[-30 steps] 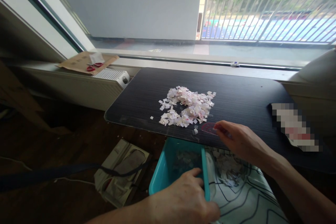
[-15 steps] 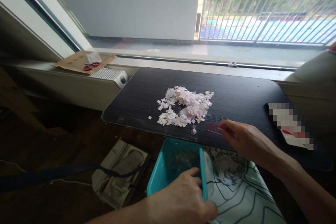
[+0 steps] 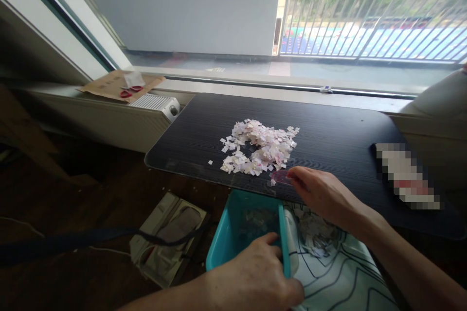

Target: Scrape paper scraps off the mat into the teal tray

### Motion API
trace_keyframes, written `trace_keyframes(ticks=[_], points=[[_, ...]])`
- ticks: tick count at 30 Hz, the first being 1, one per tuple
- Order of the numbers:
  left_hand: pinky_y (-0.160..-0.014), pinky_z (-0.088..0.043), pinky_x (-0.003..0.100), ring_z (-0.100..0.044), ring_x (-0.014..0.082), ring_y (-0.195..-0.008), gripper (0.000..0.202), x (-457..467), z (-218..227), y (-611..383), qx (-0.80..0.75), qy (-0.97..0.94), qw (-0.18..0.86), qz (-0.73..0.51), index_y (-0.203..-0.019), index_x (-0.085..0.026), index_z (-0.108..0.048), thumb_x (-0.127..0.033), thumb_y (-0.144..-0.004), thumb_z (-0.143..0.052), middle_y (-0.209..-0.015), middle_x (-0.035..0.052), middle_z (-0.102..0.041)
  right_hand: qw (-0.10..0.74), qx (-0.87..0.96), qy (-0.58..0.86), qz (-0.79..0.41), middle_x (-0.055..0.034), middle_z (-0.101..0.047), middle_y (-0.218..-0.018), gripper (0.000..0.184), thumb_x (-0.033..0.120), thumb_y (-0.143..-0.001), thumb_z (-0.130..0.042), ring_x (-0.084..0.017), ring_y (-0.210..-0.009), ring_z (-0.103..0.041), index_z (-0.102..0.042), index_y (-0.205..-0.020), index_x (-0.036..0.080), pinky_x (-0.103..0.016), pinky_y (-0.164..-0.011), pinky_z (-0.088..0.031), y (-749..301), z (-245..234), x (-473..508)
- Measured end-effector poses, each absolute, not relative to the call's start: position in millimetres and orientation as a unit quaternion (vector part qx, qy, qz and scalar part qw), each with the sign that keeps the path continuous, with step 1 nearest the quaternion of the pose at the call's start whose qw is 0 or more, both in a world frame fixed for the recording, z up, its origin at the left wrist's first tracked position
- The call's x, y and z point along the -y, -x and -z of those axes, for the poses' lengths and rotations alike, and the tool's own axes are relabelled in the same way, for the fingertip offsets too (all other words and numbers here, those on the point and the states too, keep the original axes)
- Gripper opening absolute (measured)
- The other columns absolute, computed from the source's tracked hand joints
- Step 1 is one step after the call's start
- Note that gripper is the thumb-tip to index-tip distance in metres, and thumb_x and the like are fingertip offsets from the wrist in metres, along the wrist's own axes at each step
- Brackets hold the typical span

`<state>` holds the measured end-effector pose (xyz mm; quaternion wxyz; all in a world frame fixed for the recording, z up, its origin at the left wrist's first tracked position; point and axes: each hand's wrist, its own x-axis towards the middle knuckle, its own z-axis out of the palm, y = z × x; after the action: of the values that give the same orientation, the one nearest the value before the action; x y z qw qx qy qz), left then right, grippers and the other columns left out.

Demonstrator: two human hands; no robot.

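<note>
My left hand point(image 3: 257, 272) is closed over the right rim of a teal plastic bin point(image 3: 218, 245), which sits just below the table's front edge. Small pale scraps lie at the bin's bottom. Between the fingers of my right hand point(image 3: 324, 194) is a thin, translucent pink oval piece point(image 3: 280, 177), held low at the tabletop; its exact kind is unclear. Just beyond its tip spreads a loose pile of small white and pinkish paper squares point(image 3: 268, 143) on the black table point(image 3: 328, 129). A few stray squares lie nearer the edge.
A phone-like object point(image 3: 406, 175), pixelated, lies at the table's right. More paper scraps point(image 3: 317, 233) sit in a container beside the bin, over patterned fabric point(image 3: 339, 282). Red-handled scissors point(image 3: 131, 91) rest on brown paper by the window. An open box point(image 3: 170, 240) stands on the floor.
My right hand has moved left with the pink piece, bringing it up to the stray squares near the pile's front. The left hand keeps its hold on the bin.
</note>
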<state>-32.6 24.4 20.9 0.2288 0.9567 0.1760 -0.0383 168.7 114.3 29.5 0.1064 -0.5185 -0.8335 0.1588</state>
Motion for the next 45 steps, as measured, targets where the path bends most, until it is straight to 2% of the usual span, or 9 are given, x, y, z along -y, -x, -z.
trace_keyframes(ticks=[6, 9, 14, 21, 24, 29, 35, 39, 45], points=[[-0.095, -0.042, 0.045, -0.063, 0.0217, -0.072, 0.024, -25, -20, 33, -0.168, -0.962, 0.211, 0.038, -0.079, -0.021, -0.056, -0.038, -0.086, -0.070, -0.060, -0.0014, -0.060, 0.086, 0.835, 0.535, -0.093, -0.0053, -0.073, -0.086, 0.022, 0.025, -0.096, -0.043, -0.022, -0.073, -0.069, -0.064, -0.094, 0.021, -0.029, -0.064, -0.045, -201, -32, -101], [-0.093, -0.043, 0.044, -0.063, 0.0218, -0.069, 0.024, -25, -23, 31, -0.161, -0.967, 0.196, 0.037, -0.079, -0.021, -0.056, -0.040, -0.087, -0.069, -0.059, -0.0010, -0.059, 0.106, 0.829, 0.545, -0.070, -0.0050, -0.073, -0.087, 0.021, 0.026, -0.096, -0.044, -0.021, -0.072, -0.069, -0.064, -0.097, 0.021, -0.030, -0.063, -0.046, -206, -31, -101], [-0.091, -0.043, 0.042, -0.062, 0.0209, -0.066, 0.023, -25, -25, 29, -0.163, -0.967, 0.191, 0.033, -0.078, -0.020, -0.058, -0.038, -0.086, -0.069, -0.058, -0.0010, -0.059, 0.158, 0.830, 0.526, -0.096, -0.0057, -0.073, -0.095, 0.023, 0.026, -0.098, -0.044, -0.021, -0.079, -0.069, -0.065, -0.102, 0.020, -0.029, -0.067, -0.047, -183, -18, -113], [-0.091, -0.042, 0.042, -0.062, 0.0206, -0.065, 0.021, -25, -23, 29, -0.164, -0.967, 0.192, 0.019, -0.077, -0.020, -0.058, -0.036, -0.085, -0.068, -0.058, -0.0013, -0.059, 0.188, 0.841, 0.472, -0.189, -0.0039, -0.072, -0.094, 0.021, 0.022, -0.097, -0.044, -0.017, -0.079, -0.067, -0.065, -0.102, 0.020, -0.026, -0.070, -0.048, -174, -12, -99], [-0.090, -0.042, 0.040, -0.061, 0.0199, -0.063, 0.022, -25, -24, 29, -0.163, -0.968, 0.189, 0.014, -0.076, -0.020, -0.059, -0.038, -0.085, -0.069, -0.057, -0.0017, -0.059, 0.208, 0.821, 0.504, -0.169, -0.0048, -0.071, -0.093, 0.020, 0.023, -0.097, -0.045, -0.018, -0.077, -0.067, -0.064, -0.101, 0.019, -0.027, -0.069, -0.048, -181, -11, -93], [-0.088, -0.043, 0.038, -0.060, 0.0200, -0.062, 0.022, -25, -23, 29, -0.154, -0.970, 0.189, 0.009, -0.075, -0.020, -0.058, -0.037, -0.085, -0.069, -0.056, -0.0013, -0.059, 0.186, 0.826, 0.480, -0.228, -0.0041, -0.071, -0.090, 0.021, 0.024, -0.098, -0.044, -0.016, -0.076, -0.066, -0.065, -0.100, 0.019, -0.026, -0.068, -0.049, -180, -12, -85], [-0.089, -0.043, 0.041, -0.061, 0.0209, -0.064, 0.023, -26, -20, 29, -0.158, -0.967, 0.200, 0.014, -0.075, -0.020, -0.057, -0.038, -0.085, -0.068, -0.057, -0.0009, -0.059, 0.196, 0.828, 0.473, -0.227, -0.0053, -0.071, -0.091, 0.021, 0.022, -0.096, -0.045, -0.017, -0.078, -0.066, -0.065, -0.101, 0.018, -0.027, -0.070, -0.050, -166, -19, -91], [-0.095, -0.041, 0.043, -0.062, 0.0209, -0.068, 0.021, -24, -21, 37, -0.174, -0.961, 0.212, 0.026, -0.075, -0.020, -0.054, -0.032, -0.083, -0.070, -0.058, -0.0012, -0.058, 0.180, 0.830, 0.463, -0.253, -0.0018, -0.071, -0.084, 0.018, 0.025, -0.096, -0.048, -0.014, -0.071, -0.065, -0.065, -0.096, 0.020, -0.023, -0.065, -0.048, -179, -21, -92], [-0.103, -0.036, 0.041, -0.061, 0.0169, -0.073, 0.021, -12, -24, 62, -0.222, -0.944, 0.244, 0.017, -0.076, -0.019, -0.052, -0.023, -0.083, -0.070, -0.067, -0.0028, -0.061, 0.210, 0.776, 0.573, -0.157, -0.0025, -0.073, -0.087, 0.019, 0.032, -0.094, -0.052, -0.016, -0.069, -0.066, -0.066, -0.101, 0.021, -0.025, -0.063, -0.049, -223, -11, -97]])
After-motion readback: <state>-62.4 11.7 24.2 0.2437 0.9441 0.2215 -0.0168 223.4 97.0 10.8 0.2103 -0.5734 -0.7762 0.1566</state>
